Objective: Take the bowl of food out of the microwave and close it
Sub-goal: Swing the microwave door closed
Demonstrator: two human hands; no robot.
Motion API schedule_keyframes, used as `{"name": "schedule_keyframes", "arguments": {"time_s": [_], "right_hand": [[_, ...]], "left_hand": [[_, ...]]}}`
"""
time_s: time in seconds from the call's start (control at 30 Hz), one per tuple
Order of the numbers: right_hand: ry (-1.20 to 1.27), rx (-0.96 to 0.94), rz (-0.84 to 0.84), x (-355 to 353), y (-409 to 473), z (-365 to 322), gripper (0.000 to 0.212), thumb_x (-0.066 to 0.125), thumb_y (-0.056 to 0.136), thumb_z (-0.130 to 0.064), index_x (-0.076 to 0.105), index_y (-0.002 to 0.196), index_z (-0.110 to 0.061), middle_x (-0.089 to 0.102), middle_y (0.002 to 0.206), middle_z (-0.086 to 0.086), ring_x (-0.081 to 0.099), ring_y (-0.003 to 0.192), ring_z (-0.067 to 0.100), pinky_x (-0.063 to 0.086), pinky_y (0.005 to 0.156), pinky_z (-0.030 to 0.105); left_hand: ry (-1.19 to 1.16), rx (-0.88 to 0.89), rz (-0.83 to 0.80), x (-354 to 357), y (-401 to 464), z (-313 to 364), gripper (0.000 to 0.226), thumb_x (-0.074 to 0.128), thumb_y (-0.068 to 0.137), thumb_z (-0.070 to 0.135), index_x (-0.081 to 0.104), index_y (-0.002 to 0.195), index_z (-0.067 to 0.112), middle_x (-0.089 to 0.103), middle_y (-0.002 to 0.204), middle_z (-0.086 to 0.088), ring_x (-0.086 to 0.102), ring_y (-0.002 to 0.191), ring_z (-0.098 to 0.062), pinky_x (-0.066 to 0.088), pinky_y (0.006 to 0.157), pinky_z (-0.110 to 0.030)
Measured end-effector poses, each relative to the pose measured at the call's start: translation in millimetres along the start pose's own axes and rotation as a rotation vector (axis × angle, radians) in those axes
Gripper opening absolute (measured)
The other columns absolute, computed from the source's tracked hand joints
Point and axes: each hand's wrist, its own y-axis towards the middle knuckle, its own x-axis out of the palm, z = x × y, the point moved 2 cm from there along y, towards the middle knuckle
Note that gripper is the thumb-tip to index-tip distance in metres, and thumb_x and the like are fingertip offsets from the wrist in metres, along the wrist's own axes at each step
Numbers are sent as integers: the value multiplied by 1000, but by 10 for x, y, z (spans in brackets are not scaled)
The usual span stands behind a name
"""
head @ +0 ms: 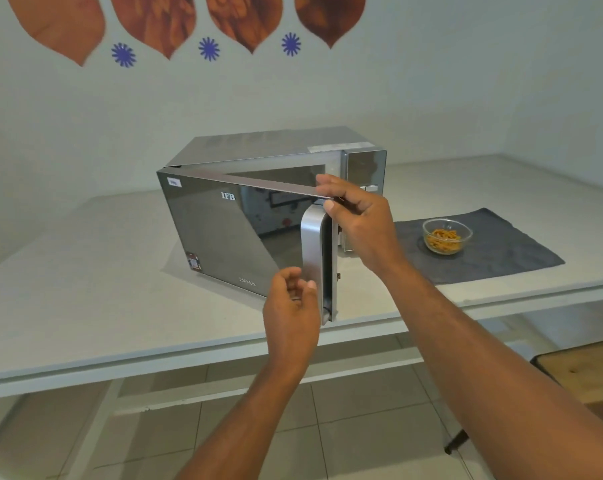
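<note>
"IFB", "25PM25" on microwave door (224, 230)

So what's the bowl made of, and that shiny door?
The bowl looks like clear glass: the food shows through its wall. The door front seems glossy glass or plastic, since it mirrors the room; its handle looks like brushed metal or silver plastic.

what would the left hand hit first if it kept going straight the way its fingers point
Most likely the silver door handle. The left hand is curled just short of its lower part, fingers aimed at it, with the open microwave door right behind. Depth is hard to judge from this one view.
</note>
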Motion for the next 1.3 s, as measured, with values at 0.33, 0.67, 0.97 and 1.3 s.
{"name": "schedule_keyframes", "arguments": {"time_s": [0.33,0.67,0.97,1.3], "right_hand": [[-66,131,390,-184,-77,535,20,62,98,-24,69,116,-18,72,109,-4,66,103,8,57,88,28],[-182,297,291,-216,455,1117,25,67,95,-23,71,119,-21,68,102,-14,60,84,-10,46,70,1],[-245,325,315,-235,803,1457,27,69,93,-29,71,119,-25,69,106,-15,61,87,3,41,70,6],[-268,313,333,-232,942,1583,27,70,92,-28,72,119,-27,61,95,-30,58,75,-7,36,64,0]], "left_hand": [[80,4,-140,608,634,-84,19,62,97,25,67,115,23,66,98,17,62,89,6,44,74,-8],[99,-41,-158,1105,1257,-178,26,63,96,19,71,119,11,76,109,-3,70,98,-17,57,93,-34],[203,-81,-103,1372,1579,-232,28,63,96,30,70,120,16,75,112,-2,69,99,-20,55,100,-41],[203,-64,-77,1475,1748,-256,25,65,95,19,70,116,8,75,106,-9,70,95,-25,56,97,-45]]}}
